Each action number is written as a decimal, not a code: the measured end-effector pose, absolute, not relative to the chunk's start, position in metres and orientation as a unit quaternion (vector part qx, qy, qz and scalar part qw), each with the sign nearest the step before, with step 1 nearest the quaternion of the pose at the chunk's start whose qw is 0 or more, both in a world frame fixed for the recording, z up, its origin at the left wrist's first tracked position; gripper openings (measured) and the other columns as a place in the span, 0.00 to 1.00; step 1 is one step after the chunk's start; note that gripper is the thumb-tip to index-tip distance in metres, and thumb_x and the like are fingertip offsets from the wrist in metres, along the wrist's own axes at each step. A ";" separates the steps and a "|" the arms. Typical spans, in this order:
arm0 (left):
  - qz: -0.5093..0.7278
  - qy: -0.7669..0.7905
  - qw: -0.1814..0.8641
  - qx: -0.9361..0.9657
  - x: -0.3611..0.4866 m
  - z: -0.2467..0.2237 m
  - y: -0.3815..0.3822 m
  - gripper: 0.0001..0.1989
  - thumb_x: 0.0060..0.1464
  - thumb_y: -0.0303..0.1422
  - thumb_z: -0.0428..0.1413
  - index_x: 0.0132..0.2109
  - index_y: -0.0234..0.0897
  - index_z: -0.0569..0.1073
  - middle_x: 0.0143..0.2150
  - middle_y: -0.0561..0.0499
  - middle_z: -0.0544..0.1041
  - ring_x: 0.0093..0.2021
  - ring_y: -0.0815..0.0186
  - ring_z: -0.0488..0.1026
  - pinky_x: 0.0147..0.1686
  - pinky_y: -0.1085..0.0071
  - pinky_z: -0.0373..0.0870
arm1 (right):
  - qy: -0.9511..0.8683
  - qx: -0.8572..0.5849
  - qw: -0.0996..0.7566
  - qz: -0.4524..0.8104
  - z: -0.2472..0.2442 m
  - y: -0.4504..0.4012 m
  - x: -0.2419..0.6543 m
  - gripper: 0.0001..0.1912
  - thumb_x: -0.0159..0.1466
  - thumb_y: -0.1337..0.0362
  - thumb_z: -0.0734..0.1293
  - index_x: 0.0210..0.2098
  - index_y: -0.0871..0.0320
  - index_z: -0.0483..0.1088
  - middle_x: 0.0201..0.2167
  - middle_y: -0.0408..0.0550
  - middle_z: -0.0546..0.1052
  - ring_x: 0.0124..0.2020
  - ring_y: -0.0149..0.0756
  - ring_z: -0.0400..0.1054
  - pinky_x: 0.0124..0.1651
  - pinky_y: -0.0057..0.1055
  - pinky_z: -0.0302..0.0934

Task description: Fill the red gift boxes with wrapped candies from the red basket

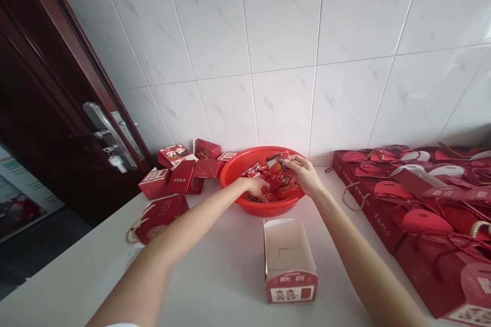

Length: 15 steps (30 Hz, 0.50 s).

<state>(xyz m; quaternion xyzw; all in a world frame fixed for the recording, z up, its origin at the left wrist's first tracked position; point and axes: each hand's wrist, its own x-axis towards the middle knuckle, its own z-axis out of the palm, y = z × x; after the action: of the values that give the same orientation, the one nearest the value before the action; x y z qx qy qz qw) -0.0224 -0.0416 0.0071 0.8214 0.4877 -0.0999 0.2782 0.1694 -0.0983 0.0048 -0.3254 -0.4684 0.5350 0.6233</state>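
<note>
- White table [222,271] before me.
- Red basket [264,208], by back edge.
- Open box [290,265], toward my near edge.
- Small boxes [182,178], back left corner.
- Rope-handled box [169,208], left edge.
- Tied boxes [427,219], right side.

The basket [264,209] is glossy plastic, the front box [282,253] paperboard (matt inside), the wall tiles [284,20] shiny.

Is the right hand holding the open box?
No, the right hand holds a red packet at the basket, while the open box stands apart on the table.

The right hand [306,172] holds a red packet [277,164].
</note>
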 end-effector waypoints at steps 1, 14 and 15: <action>-0.106 0.482 0.280 0.823 -0.020 0.006 -0.043 0.17 0.34 0.37 0.68 0.36 0.42 0.79 0.23 0.54 0.77 0.23 0.62 0.73 0.28 0.70 0.67 | -0.466 -0.324 0.628 0.533 0.004 -0.097 0.169 0.23 0.44 0.50 0.80 0.27 0.56 0.68 0.27 0.42 0.75 0.32 0.35 0.71 0.33 0.29 0.67; 0.188 0.444 0.263 0.836 -0.028 0.009 -0.033 0.06 0.50 0.33 0.58 0.36 0.38 0.77 0.39 0.48 0.81 0.43 0.58 0.77 0.43 0.66 0.71 | -0.457 -0.318 0.639 0.531 0.006 -0.101 0.170 0.25 0.43 0.48 0.80 0.26 0.56 0.68 0.28 0.42 0.74 0.30 0.32 0.69 0.32 0.29 0.66; 0.231 0.431 0.290 0.822 -0.027 0.009 -0.031 0.08 0.50 0.34 0.59 0.37 0.38 0.77 0.39 0.48 0.81 0.43 0.57 0.77 0.43 0.65 0.72 | -0.458 -0.316 0.638 0.533 0.006 -0.101 0.170 0.25 0.43 0.49 0.80 0.26 0.56 0.68 0.28 0.41 0.74 0.30 0.31 0.68 0.32 0.29 0.66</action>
<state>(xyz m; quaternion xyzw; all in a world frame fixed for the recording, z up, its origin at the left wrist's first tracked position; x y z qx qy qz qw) -0.0273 -0.0314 0.0089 0.8223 0.4314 0.2314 0.2901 0.1701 -0.1014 0.0064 -0.3156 -0.4578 0.5332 0.6376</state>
